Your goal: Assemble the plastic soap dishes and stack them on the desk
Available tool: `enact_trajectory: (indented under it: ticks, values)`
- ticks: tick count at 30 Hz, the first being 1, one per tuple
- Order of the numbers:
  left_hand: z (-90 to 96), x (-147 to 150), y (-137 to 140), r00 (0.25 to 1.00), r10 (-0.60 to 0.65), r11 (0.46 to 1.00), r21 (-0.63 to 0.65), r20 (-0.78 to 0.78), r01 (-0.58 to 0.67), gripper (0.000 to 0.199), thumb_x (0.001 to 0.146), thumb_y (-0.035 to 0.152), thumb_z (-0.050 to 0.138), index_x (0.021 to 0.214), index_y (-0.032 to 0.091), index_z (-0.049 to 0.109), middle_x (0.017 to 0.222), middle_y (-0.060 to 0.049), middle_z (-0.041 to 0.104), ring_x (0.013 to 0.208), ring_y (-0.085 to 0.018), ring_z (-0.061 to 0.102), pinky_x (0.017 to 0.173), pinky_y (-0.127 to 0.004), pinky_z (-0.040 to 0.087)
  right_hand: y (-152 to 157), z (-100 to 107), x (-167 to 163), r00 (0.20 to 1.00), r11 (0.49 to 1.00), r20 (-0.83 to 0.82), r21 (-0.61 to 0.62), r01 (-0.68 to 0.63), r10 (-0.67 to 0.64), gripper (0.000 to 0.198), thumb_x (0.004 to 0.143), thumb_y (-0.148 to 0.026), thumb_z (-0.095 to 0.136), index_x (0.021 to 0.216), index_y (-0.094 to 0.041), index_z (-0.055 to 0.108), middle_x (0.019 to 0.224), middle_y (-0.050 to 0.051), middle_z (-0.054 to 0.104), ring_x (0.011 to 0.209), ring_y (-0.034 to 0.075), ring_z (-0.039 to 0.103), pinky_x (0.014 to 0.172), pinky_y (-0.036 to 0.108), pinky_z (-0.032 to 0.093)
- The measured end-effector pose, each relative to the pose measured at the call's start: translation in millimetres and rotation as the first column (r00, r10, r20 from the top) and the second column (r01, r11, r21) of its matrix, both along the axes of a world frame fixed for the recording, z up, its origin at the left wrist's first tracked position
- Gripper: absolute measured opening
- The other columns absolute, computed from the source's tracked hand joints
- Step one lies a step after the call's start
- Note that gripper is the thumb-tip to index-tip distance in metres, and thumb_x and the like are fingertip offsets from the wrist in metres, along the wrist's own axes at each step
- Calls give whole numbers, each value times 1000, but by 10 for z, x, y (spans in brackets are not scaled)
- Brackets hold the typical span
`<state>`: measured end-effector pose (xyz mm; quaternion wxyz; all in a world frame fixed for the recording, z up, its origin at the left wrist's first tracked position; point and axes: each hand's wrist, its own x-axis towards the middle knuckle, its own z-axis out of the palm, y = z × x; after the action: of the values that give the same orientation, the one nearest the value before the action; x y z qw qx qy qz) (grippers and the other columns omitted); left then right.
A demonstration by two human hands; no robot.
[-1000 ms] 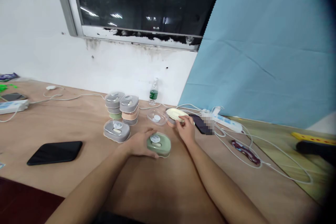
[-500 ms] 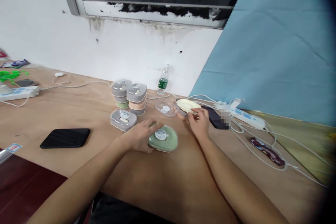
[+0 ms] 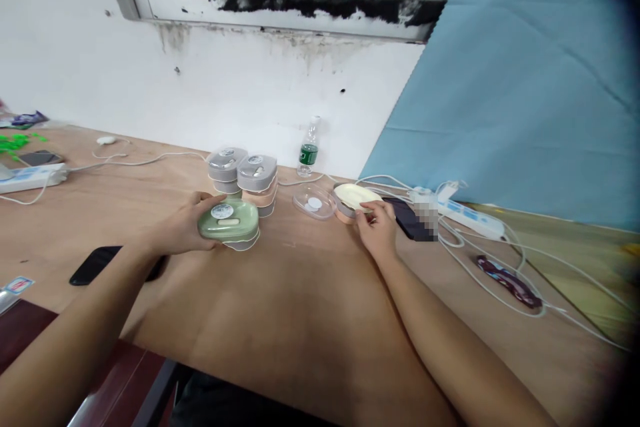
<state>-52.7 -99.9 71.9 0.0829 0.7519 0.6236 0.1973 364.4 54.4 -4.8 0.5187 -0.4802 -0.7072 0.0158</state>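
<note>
My left hand point(image 3: 187, 227) grips a green soap box point(image 3: 235, 217) with a clear lid and a round white sticker. That box sits on or just over a grey box point(image 3: 245, 244), mostly hidden beneath it. Farther right, my right hand point(image 3: 379, 230) has its fingers closed at the near edge of a cream oval piece point(image 3: 356, 195). The cream piece rests over one or more grey and peach box parts point(image 3: 344, 213). A loose clear lid point(image 3: 313, 205) with a white sticker lies just left of them.
Two stacks of lidded boxes point(image 3: 257, 173) stand behind the green one. A water bottle point(image 3: 309, 150) is by the wall. A black phone point(image 3: 95, 265) lies partly under my left forearm. On the right are a dark pouch-like item point(image 3: 404, 219), a power strip point(image 3: 470, 221), cables and a wrapper point(image 3: 509, 282).
My left hand has carried the green soap box leftward from the middle of the table to the grey box. My right hand stays at the cream piece. The view has shifted slightly.
</note>
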Motion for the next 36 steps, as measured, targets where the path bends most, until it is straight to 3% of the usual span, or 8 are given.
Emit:
enact_trajectory:
  ticks: [5,13,17,22,25,29,32,36]
  values:
    - [-11,-130,74,997,-14,1000,4,69,14,86,64,47,71,137,20,33,134,-11,46,121,-29,48,98,-43,45,3,-11,19,1000,1000,-11,-5,6,-6,24,81,-31,56,98,-16,65,104,9,54,61,12,51,66,32,49]
    - [-19,-81,83,995,65,997,55,-79,-60,79,70,40,62,142,24,32,149,-13,21,136,-33,29,107,-47,35,-12,-4,6,1000,1000,-13,-2,3,-3,22,81,-31,56,97,-17,64,103,8,54,61,12,51,67,31,49]
    - [51,49,4,993,84,979,194,-85,-66,73,74,39,58,140,24,32,148,-13,27,137,-34,27,107,-52,32,-24,-14,10,1000,1000,-18,-6,5,-5,23,82,-32,55,97,-17,64,104,8,54,63,13,52,68,32,50]
    - [28,631,-184,989,-7,886,460,146,-61,38,85,31,49,122,22,49,127,-9,51,121,-25,48,103,-42,39,-11,-24,-4,1000,1000,-23,-5,1,-1,24,81,-33,55,97,-17,64,105,8,54,64,13,52,66,32,49]
    - [-82,1122,-218,952,-243,921,353,186,166,27,89,29,46,114,23,55,113,-7,61,107,-21,56,95,-36,45,-7,-19,-19,1000,1000,-19,5,11,-11,24,82,-34,56,98,-17,64,106,9,54,71,15,54,67,31,49]
    - [-239,1667,-40,870,-484,871,152,94,468,32,85,34,51,115,23,58,114,-8,62,104,-23,57,93,-38,45,-24,1,2,999,999,-11,3,41,-41,28,85,-37,52,101,-18,64,105,9,54,79,18,55,72,32,48]
    - [-364,1935,185,846,-532,842,125,32,525,34,85,36,51,115,22,59,114,-9,61,106,-24,56,94,-40,44,-13,12,75,996,996,-24,5,89,-89,32,88,-39,47,105,-17,63,108,10,53,81,18,56,75,33,48]
    - [-562,2076,374,891,-453,883,151,36,444,33,84,35,53,113,21,61,116,-10,59,106,-25,55,92,-39,44,90,-14,259,981,982,-48,9,186,-186,33,89,-36,42,107,-17,63,108,12,54,94,22,55,83,37,47]
